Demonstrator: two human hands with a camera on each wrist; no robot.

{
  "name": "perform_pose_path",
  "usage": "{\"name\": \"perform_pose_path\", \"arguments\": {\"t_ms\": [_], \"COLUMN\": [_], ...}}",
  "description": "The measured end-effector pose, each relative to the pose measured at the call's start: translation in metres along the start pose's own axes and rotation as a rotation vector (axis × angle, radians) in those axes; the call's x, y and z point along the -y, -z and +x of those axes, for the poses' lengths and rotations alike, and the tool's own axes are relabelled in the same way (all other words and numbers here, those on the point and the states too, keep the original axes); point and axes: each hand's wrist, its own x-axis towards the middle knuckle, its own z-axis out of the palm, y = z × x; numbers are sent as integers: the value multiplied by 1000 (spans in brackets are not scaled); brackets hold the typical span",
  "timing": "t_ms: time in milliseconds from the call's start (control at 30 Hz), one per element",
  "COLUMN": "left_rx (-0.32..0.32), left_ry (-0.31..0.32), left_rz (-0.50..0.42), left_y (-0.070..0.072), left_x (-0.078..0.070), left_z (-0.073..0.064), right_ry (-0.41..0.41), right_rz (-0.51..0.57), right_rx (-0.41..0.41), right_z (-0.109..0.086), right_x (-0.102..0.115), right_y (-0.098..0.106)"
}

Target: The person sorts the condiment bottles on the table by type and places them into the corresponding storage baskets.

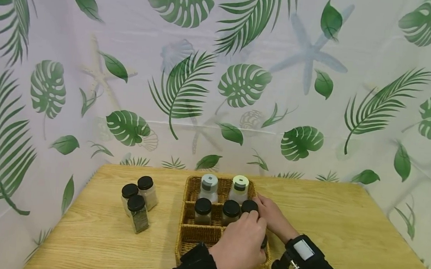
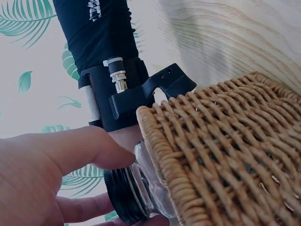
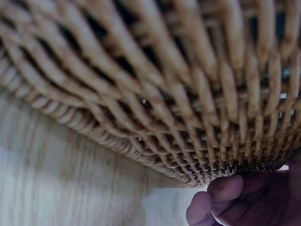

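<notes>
A wicker basket [image 1: 197,230] with compartments stands on the table. My left hand [image 1: 240,244] reaches over its front right part, thumb and fingers around a glass spice jar [image 2: 121,195] with a black lid. In the left wrist view this jar shows beside the basket's rim; in the head view the hand covers most of it. Past it, my right hand [image 1: 272,215] holds the basket's right side near the back corner, its fingers [image 3: 225,188] against the weave. Black-lidded jars [image 1: 203,208], [image 1: 230,210], [image 1: 249,206] fill the middle row.
In the back row stand a bottle with a pale blue cap [image 1: 209,186] and one with a yellow-green cap [image 1: 240,186]. Three black-lidded jars [image 1: 139,214] are grouped on the wooden table [image 1: 99,243] at left. A leaf-patterned cloth [image 1: 184,149] hangs behind.
</notes>
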Motion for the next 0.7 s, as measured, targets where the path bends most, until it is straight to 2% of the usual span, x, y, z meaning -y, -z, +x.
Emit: {"name": "perform_pose_path", "arguments": {"t_ms": [267,433,700], "left_rx": [-22,-39,-201], "left_ry": [0,15,-13], "left_rz": [-31,-69,-103], "left_y": [3,13,35], "left_x": [3,4,13], "left_z": [-5,-13,-37], "right_ry": [-24,-26,-63], "right_rz": [8,23,50], "right_rx": [-1,10,-3], "right_z": [0,1,0], "right_x": [-2,-5,-4], "right_y": [-1,-1,-2]}}
